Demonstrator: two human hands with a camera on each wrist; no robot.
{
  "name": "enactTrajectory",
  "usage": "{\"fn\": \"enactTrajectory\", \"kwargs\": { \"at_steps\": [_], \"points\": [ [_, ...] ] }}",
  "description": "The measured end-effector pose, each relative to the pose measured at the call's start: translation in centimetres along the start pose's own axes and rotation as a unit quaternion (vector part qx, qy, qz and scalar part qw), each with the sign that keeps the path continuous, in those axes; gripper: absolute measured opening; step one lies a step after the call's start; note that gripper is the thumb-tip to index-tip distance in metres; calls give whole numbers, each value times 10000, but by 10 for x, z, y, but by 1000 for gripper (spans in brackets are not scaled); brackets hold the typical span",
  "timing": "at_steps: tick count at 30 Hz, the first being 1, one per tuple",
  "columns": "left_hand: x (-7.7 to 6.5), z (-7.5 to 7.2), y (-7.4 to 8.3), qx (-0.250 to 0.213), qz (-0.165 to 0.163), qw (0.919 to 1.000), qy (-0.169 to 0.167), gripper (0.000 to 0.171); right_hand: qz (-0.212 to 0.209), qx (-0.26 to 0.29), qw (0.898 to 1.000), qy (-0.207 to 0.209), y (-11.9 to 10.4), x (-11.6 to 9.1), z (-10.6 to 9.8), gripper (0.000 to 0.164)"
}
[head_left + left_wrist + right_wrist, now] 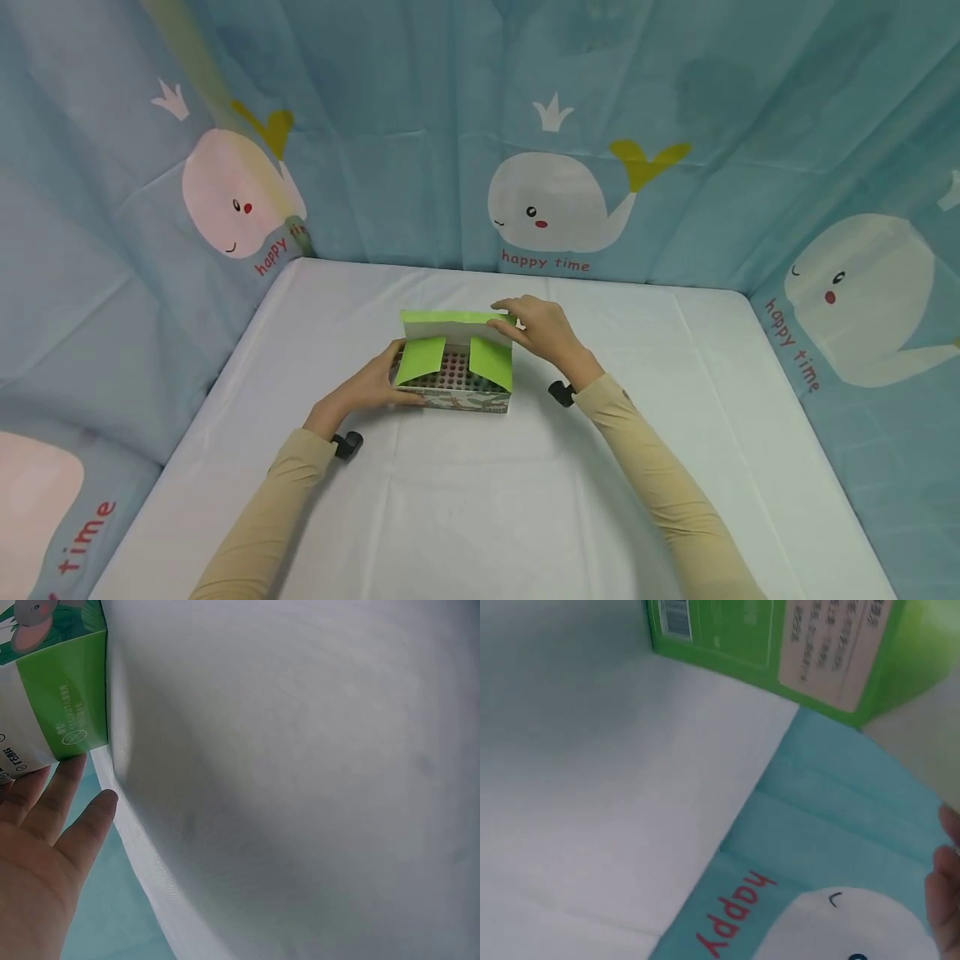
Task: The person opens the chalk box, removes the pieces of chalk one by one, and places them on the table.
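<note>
A cardboard box (pixel 465 402) with a green lid (pixel 450 317) stands on the table, its lid raised at the back. Two green side flaps (pixel 422 358) fold partly over rows of small round coloured ends inside. My left hand (pixel 369 385) grips the box's left end, thumb along the front and fingers round the side. In the left wrist view, those fingertips (pixel 71 769) meet the box's edge. At the lid's right end, my right hand (pixel 546 331) pinches the upper edge between thumb and fingers. The right wrist view shows the box's green side (pixel 731 641) with a barcode.
A white cloth (pixel 480 500) covers the table. Blue curtains (pixel 420 192) printed with whales hang along the back and both sides, close to the table's edges. A small black wrist camera (pixel 347 445) sits on the left wrist, another (pixel 561 393) on the right.
</note>
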State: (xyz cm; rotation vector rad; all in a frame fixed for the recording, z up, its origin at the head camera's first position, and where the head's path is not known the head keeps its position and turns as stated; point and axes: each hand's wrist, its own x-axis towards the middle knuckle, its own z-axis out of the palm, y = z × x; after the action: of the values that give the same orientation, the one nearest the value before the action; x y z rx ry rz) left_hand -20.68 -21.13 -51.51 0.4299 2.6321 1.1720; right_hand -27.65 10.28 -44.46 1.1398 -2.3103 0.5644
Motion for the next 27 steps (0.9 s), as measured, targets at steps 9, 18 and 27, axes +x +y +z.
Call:
{"fn": "enactTrajectory", "kwargs": {
  "at_steps": [9, 18, 27],
  "points": [
    [0, 1, 1, 48, -65, 10000, 1, 117, 1262, 667, 9897, 136, 5, -5, 13, 32],
    [0, 1, 1, -44, -39, 10000, -2, 115, 1718, 808, 9818, -45, 5, -14, 31, 40],
    [0, 0, 2, -19, -14, 10000, 6, 113, 2438, 1198, 9621, -231, 3, -22, 40, 54]
  ]
}}
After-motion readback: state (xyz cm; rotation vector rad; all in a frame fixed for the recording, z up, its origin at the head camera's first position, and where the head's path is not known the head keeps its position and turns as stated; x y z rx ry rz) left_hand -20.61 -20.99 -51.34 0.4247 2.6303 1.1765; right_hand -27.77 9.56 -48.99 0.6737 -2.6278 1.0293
